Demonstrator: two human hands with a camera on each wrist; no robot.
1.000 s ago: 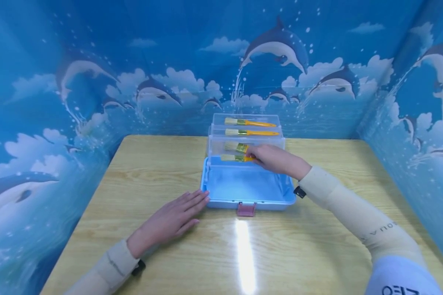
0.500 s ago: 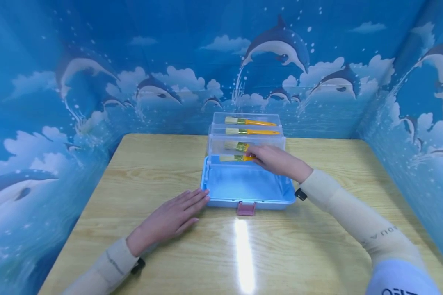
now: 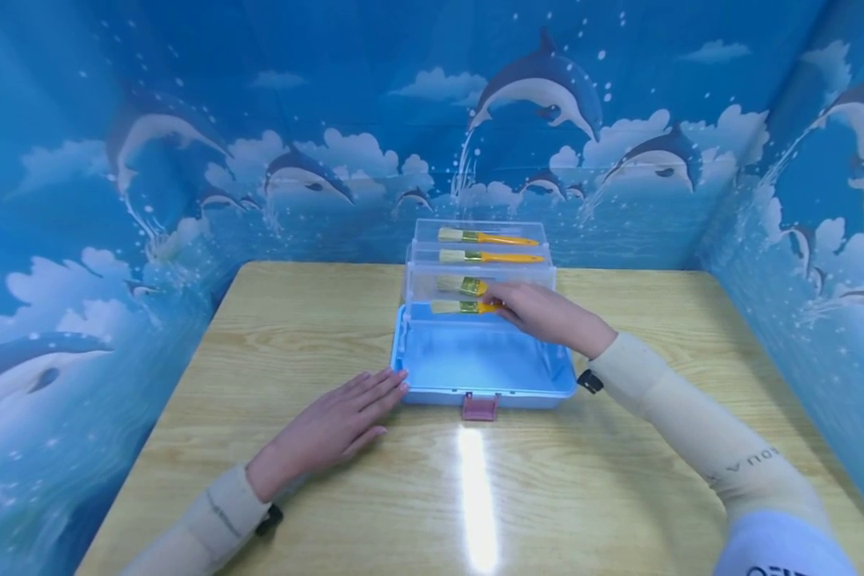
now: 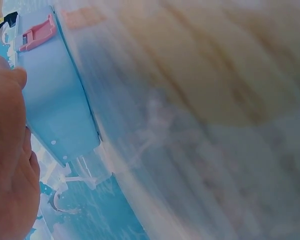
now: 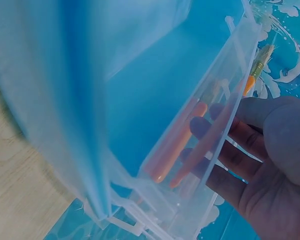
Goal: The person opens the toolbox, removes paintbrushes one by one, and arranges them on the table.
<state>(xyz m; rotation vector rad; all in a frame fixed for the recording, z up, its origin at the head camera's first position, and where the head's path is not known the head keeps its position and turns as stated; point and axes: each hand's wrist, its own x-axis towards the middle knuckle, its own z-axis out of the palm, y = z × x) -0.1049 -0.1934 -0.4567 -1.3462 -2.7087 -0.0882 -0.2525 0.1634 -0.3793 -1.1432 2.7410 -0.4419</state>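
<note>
A light blue box [image 3: 490, 394] with clear stepped trays [image 3: 423, 282] folded up behind it stands at the table's middle. In the head view, my right hand [image 3: 547, 316] reaches over the lower trays and pinches the orange handle of a wide paintbrush [image 3: 471, 286] with thumb and fingers. In the right wrist view, its bristles point away past the clear tray wall [image 5: 225, 120]. Just below it lies another paintbrush [image 3: 455, 307], its handle end partly hidden by the hand. My left hand [image 3: 331, 424] lies flat with fingers straight, fingertips at the box's front left corner.
Two more paintbrushes, one in the top tray [image 3: 507, 239] and one below it [image 3: 511, 258], lie bristles to the left. A pink latch [image 3: 480, 408] hangs at the box's front. The wooden table [image 3: 317, 320] meets a dolphin-printed backdrop [image 3: 374, 208] behind and at the sides.
My right hand and wrist have shifted very slightly right, still at the same brush. The left hand and the box have stayed in place.
</note>
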